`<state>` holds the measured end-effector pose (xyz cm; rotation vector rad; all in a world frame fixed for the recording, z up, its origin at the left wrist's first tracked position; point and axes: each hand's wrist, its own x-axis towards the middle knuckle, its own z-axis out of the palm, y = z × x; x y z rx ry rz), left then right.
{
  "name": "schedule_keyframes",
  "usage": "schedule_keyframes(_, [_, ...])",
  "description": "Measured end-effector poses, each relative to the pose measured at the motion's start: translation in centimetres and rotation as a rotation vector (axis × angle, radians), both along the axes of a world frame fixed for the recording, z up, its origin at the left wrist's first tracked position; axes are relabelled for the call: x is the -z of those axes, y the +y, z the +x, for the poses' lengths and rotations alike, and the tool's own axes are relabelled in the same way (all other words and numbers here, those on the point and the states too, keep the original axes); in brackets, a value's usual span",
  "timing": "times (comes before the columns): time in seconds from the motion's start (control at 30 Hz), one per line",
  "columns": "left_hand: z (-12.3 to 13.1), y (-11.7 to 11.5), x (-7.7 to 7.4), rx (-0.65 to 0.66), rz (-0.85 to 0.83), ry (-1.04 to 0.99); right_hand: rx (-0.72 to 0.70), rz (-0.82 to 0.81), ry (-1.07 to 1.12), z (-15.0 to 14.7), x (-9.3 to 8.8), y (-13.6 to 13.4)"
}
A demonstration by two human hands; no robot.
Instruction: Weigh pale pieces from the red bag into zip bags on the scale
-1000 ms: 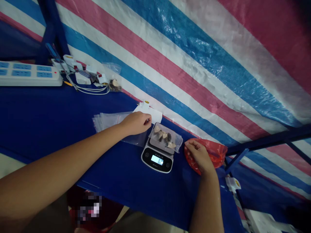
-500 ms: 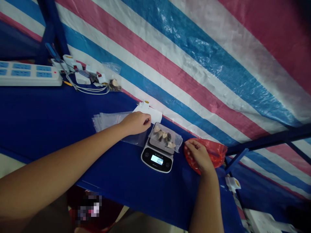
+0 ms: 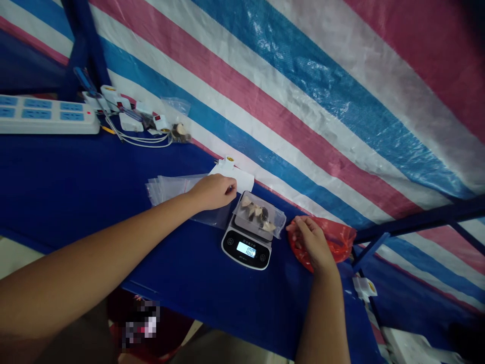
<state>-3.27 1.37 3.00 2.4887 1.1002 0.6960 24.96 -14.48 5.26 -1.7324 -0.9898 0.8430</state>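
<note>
Pale and dark brown chunks [image 3: 257, 212] lie in a small clear bag [image 3: 279, 222] on the plate of a digital kitchen scale [image 3: 246, 257], whose lit display seems to read 100 or 10.0. Just left of the scale plate is my left hand [image 3: 217, 192], its fingers curled in a loose fist, over a stack of clear zip bags [image 3: 166, 188]. Nothing shows in that fist. To the right of the scale, my right hand [image 3: 310, 241] has its fingers bent at the near rim of a red plastic bag [image 3: 339, 235], apparently pinching it; the bag's contents are hidden.
A white paper sheet [image 3: 242, 178] lies behind my left hand. At the back left are a power strip [image 3: 49, 115], plugs with white cables [image 3: 142, 144] and another bag of chunks [image 3: 181, 132]. A striped tarp [image 3: 265, 101] rises behind the blue table [image 3: 182, 268].
The view has shifted very slightly. Both hands, the scale and the bag on it hold nearly the same places.
</note>
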Motion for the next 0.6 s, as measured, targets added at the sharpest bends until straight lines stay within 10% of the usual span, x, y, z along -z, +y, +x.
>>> schedule_keyframes(0.6, [-0.1, 0.0, 0.1, 0.001, -0.015, -0.01, -0.089, 0.281, -0.287, -4.1, 1.6, 1.6])
